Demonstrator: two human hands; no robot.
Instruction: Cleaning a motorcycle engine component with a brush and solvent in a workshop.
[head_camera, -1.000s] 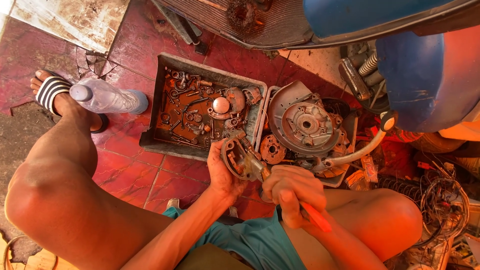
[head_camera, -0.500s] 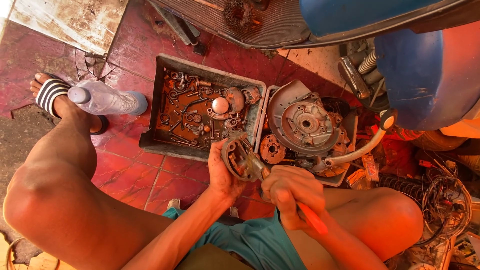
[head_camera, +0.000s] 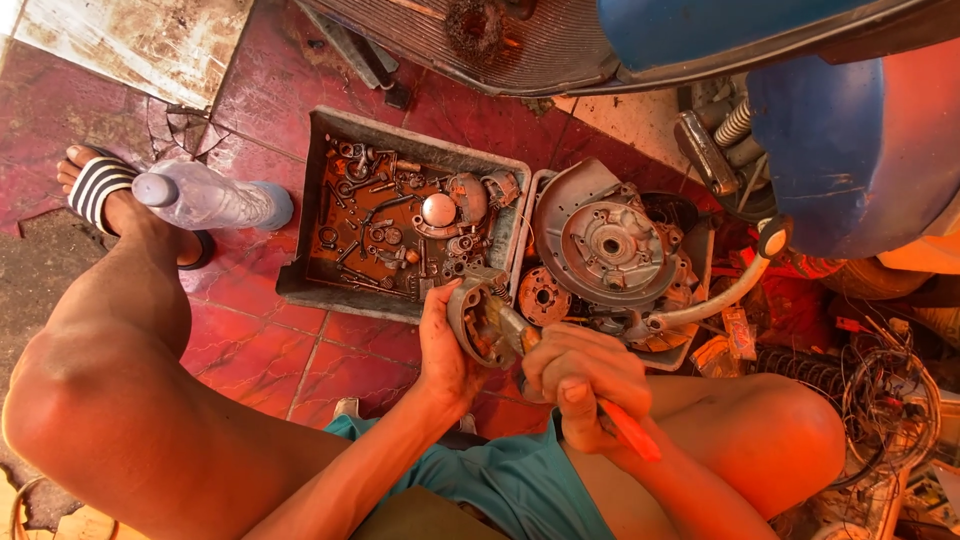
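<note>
Left hand (head_camera: 445, 350) clamped on rusty curved brake shoe (head_camera: 478, 322), frame centre; right hand (head_camera: 580, 378) gripping orange-handled pliers (head_camera: 560, 372).

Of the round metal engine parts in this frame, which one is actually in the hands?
The small curved part, gripped by the left hand while the right hand works pliers against it. The large finned disc and the small rusty disc lie untouched beyond.
</note>
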